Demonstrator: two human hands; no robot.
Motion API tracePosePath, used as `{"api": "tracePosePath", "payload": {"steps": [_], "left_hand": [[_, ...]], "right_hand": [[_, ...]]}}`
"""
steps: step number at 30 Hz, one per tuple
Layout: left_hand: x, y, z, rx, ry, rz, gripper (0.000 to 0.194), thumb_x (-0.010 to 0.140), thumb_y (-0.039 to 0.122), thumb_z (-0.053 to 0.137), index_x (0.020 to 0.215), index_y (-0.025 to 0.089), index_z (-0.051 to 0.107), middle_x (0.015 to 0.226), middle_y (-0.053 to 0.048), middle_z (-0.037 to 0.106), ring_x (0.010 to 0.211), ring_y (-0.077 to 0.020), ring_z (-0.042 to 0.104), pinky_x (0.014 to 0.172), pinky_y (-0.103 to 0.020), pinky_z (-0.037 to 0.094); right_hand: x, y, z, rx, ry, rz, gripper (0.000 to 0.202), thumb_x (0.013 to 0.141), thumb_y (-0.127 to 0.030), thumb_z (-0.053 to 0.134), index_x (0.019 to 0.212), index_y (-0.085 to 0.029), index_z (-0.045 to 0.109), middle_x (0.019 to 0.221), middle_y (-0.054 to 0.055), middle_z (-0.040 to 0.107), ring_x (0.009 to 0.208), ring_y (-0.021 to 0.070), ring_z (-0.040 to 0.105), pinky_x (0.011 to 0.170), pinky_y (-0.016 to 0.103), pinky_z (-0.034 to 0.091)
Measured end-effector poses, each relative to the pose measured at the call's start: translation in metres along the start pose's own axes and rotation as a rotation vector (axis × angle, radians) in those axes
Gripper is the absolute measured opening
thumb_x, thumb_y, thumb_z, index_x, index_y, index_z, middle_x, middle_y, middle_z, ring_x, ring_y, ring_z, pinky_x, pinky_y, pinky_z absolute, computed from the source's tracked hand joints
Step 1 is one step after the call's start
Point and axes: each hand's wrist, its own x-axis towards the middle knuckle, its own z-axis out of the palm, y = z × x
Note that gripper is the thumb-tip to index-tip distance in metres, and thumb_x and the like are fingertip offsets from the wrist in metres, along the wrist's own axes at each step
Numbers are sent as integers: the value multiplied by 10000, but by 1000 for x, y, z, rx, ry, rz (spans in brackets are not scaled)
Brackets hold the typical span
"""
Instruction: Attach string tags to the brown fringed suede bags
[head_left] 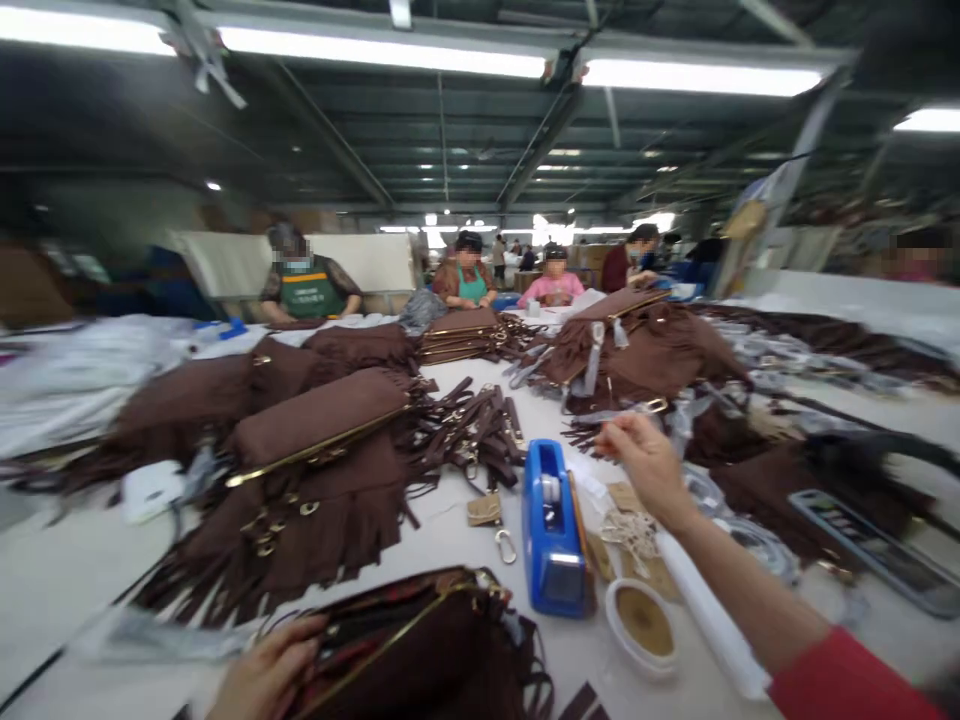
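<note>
Nearby, the left hand (274, 660) grips an open bag (442, 650); a dispenser (555, 530) stands between it and the right hand (641, 460), pinched, its hold unclear. Beyond both, piled bags (322, 420) crowd the white tabletop (60, 560), then co-workers (315, 292) under strip lights (390, 52).

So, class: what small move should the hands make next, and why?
Perhaps bring the right hand back to the open bag: the left hand holds its edge, while the right is out beside the tape dispenser.
</note>
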Motion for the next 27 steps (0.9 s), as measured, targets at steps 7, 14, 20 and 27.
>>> {"api": "tracePosePath", "payload": {"steps": [7,14,20,27], "left_hand": [[-13,10,-2,-32,18,3,211,481,346,576,607,187,633,510,1,581,502,-153,496,479,-235,341],[-20,3,0,-288,-32,-87,314,511,391,546,689,135,592,437,26,516,311,-42,281,390,-188,150],[-23,8,-1,-395,-30,-123,313,498,359,568,688,112,592,447,7,540,291,-28,289,384,-183,125],[-26,7,0,-405,-51,-121,311,522,358,560,719,118,563,447,32,520,304,-18,277,401,-186,116]], "right_hand": [[-97,-36,105,-389,-678,-321,183,851,-255,426,754,-204,572,677,-4,576,645,146,529,583,234,361],[-154,-11,188,-825,-969,-292,160,857,-183,456,817,-201,609,787,45,671,717,193,612,583,258,322],[-159,5,197,-929,-1027,-268,191,854,-164,431,853,-198,618,804,63,682,744,209,628,596,263,345],[-164,13,203,-941,-1018,-249,202,830,-152,433,858,-194,628,807,84,686,766,232,641,623,278,394]]}}
